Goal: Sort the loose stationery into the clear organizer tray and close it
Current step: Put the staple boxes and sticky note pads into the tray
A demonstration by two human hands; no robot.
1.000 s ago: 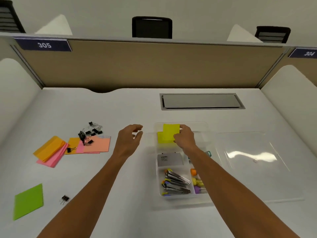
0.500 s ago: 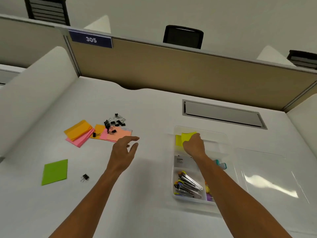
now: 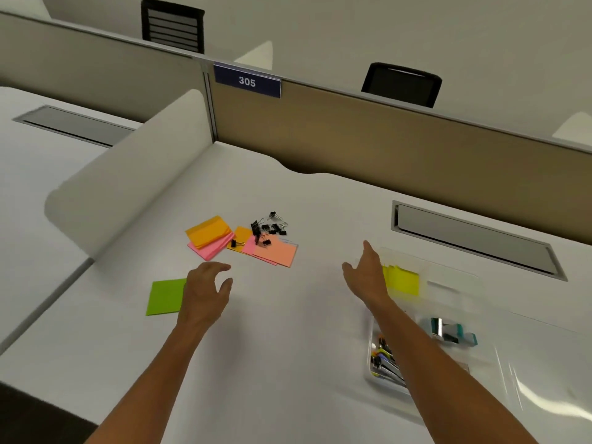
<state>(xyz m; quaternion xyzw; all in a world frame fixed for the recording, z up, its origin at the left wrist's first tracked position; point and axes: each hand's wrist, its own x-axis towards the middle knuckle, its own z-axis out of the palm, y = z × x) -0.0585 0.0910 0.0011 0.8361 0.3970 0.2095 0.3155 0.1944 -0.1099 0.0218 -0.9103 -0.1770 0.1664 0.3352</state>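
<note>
Two empty hands, left hand (image 3: 205,291) beside green note (image 3: 165,297), right hand (image 3: 365,274) loose, binder clips (image 3: 268,227) beyond

Two hands (image 3: 205,293), one clear tray (image 3: 455,277), one green pad (image 3: 165,296), one yellow pad (image 3: 402,280), two chairs (image 3: 173,25).
</note>
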